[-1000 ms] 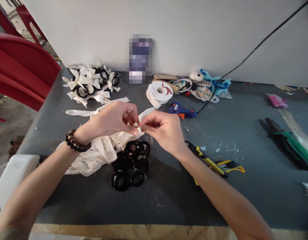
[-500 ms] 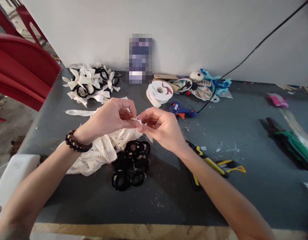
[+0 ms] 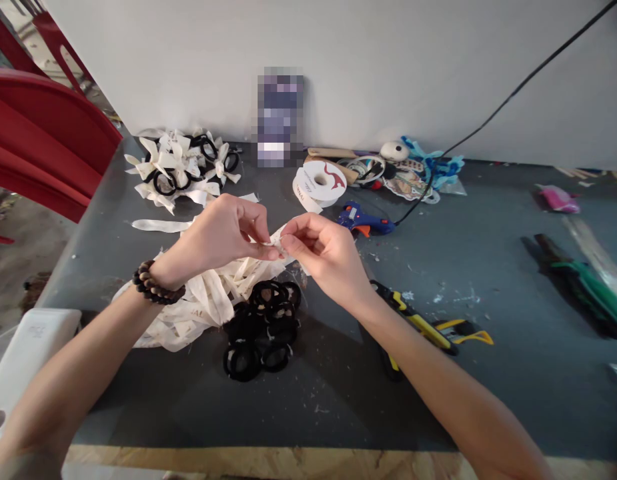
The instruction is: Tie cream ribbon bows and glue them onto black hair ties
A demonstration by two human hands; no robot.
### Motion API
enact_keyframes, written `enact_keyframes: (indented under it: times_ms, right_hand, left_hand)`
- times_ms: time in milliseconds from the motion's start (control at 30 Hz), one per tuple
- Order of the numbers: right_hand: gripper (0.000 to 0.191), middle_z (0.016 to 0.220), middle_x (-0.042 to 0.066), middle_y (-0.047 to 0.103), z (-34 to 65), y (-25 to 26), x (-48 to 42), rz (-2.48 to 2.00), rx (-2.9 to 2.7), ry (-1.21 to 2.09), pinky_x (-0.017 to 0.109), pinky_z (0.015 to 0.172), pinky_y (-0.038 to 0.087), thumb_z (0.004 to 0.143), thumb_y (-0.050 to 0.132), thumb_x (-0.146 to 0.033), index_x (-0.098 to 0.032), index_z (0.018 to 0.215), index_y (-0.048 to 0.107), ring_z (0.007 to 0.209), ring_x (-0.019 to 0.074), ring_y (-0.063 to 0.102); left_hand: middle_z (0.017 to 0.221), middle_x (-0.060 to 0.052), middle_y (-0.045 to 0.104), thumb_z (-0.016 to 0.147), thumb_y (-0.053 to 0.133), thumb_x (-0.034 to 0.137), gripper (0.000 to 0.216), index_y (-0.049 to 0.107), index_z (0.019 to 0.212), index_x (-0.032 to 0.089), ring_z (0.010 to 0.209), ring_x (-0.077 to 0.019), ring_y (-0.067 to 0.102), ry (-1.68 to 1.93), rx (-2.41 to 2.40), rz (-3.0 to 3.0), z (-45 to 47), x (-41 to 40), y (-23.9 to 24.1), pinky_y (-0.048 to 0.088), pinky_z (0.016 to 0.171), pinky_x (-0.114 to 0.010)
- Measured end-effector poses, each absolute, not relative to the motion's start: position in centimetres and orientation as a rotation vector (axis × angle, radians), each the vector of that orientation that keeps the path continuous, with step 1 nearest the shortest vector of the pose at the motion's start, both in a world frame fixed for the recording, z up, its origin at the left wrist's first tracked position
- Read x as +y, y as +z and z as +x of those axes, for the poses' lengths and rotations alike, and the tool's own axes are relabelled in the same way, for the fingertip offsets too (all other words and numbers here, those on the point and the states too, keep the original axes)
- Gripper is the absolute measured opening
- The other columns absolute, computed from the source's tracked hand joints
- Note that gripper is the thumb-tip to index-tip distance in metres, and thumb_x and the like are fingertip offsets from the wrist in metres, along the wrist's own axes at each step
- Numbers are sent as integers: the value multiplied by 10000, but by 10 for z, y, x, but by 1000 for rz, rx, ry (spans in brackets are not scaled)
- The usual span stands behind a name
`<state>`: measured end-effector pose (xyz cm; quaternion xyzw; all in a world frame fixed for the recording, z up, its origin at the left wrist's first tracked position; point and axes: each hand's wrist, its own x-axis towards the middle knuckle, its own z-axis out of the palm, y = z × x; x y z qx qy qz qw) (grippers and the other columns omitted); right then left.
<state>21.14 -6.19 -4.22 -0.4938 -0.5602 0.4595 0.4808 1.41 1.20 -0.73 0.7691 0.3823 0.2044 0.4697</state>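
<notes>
Head view, left hand: the left hand (image 3: 221,230) pinches a cream ribbon strip (image 3: 277,239) between thumb and fingers; a beaded bracelet (image 3: 157,283) circles the wrist.
Right hand: the right hand (image 3: 331,257) grips the same strip from the opposite side, its thumb and fingertips closed just beside those of the left.
Held ribbon: located at the grip itself, above the table (image 3: 313,420); only a short portion shows between the fingers, and its exact fold cannot be told.
Loose ribbon: a heap of cream strips (image 3: 208,300) lies below and left of the grip, partly under the left forearm.
Hair ties: a cluster of black elastic rings (image 3: 244,325) lies directly below the grip, on the wearer's side, touching the heap.
Finished-looking bows: a pile of cream bows with black rings (image 3: 175,160) lies beyond the grip, to its left.
Spool: a white ribbon spool (image 3: 333,185) lies beyond the grip and slightly right, a printed end hanging free.
Glue gun: a blue glue gun (image 3: 361,217) with an orange trigger lies near the right hand, on its far side; a black cord (image 3: 488,120) rises from it to the right.
Tools: yellow-and-black tools (image 3: 423,328) lie right of the grip, beside the right forearm; a green-handled tool (image 3: 588,283) lies well apart, farther right.
</notes>
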Motion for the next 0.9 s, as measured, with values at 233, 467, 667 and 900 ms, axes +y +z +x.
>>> enact_keyframes:
  times_ms: [233, 467, 667, 900]
  right_hand:
    - [162, 789, -3, 685, 209, -49, -61, -1230, -1182, 1183, 268, 623, 454, 909, 745, -344, -196, 903, 679, 674, 117, 599]
    - [177, 803, -4, 699, 206, -50, -61, -1229, -1187, 1158, 274, 626, 503, 883, 770, -345, -211, 946, 672, 667, 124, 632]
    - [126, 944, 27, 741, 211, -45, -62, -1251, -1343, 1036, 288, 639, 528, 914, 745, -338, -212, 917, 742, 697, 132, 659]
    - [109, 1163, 62, 713, 217, -43, -60, -1228, -1463, 1052, 373, 865, 614, 855, 826, -336, -236, 896, 817, 1009, 217, 715]
  left_hand:
    - [722, -8, 743, 710, 904, 325, 239, 727, 683, 166, 685, -130, 665, 478, 883, 1960, 14, 14, -2, 494, 639, -250]
    - [733, -14, 732, 738, 859, 270, 192, 702, 684, 173, 672, -132, 662, 444, 839, 1907, 18, 9, 5, 480, 596, -249]
    - [720, -3, 728, 744, 839, 224, 164, 688, 712, 171, 641, -106, 642, 437, 844, 1769, 17, 10, 6, 482, 583, -221]
    - [664, 3, 709, 735, 871, 236, 190, 695, 717, 169, 565, -91, 605, 438, 915, 1759, 13, 16, 8, 451, 549, -226]
